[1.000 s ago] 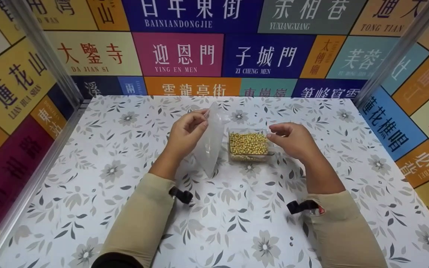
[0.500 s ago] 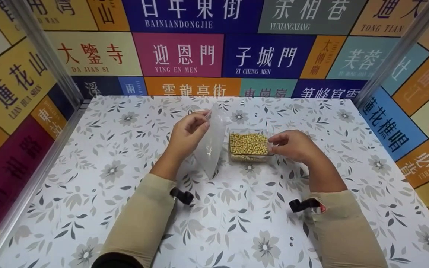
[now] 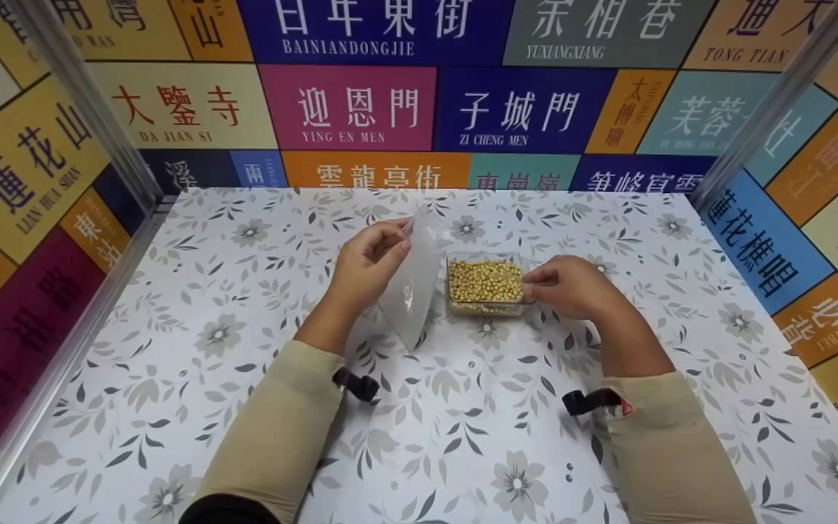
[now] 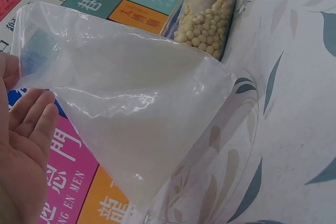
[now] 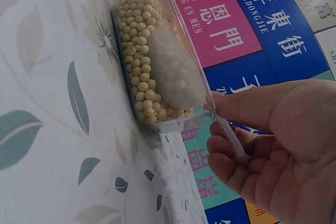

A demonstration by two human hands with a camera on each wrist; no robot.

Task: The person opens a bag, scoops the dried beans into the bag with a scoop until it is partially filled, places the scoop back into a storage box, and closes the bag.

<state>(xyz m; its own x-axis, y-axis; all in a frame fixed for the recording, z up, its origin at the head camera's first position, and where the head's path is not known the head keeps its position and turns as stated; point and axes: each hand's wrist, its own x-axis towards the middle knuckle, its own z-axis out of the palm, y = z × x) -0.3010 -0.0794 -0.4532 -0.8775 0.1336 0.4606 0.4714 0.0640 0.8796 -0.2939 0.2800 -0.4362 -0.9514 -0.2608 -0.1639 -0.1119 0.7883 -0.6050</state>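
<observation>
My left hand (image 3: 363, 263) pinches the top edge of a clear plastic bag (image 3: 416, 287), which hangs with its lower corner close over the tablecloth. In the left wrist view the bag (image 4: 136, 87) looks limp, with nothing seen inside. To its right stands a clear rectangular box (image 5: 190, 40) holding yellow soybeans (image 3: 487, 280). A translucent plastic spoon (image 5: 176, 74) lies with its bowl among the beans. Thumb and fingers of my right hand (image 3: 575, 286) grip its handle at the box's right rim, the other fingers loosely curled below.
A white tablecloth (image 3: 477, 415) with grey flowers and leaves covers the table. Panels with large characters (image 3: 361, 105) wall the back and both sides. Clear corner strips (image 3: 92, 109) run up where the panels meet.
My right hand has come down and slightly toward me to the box's right end, then stays there gripping the spoon. The left hand and bag have barely shifted.
</observation>
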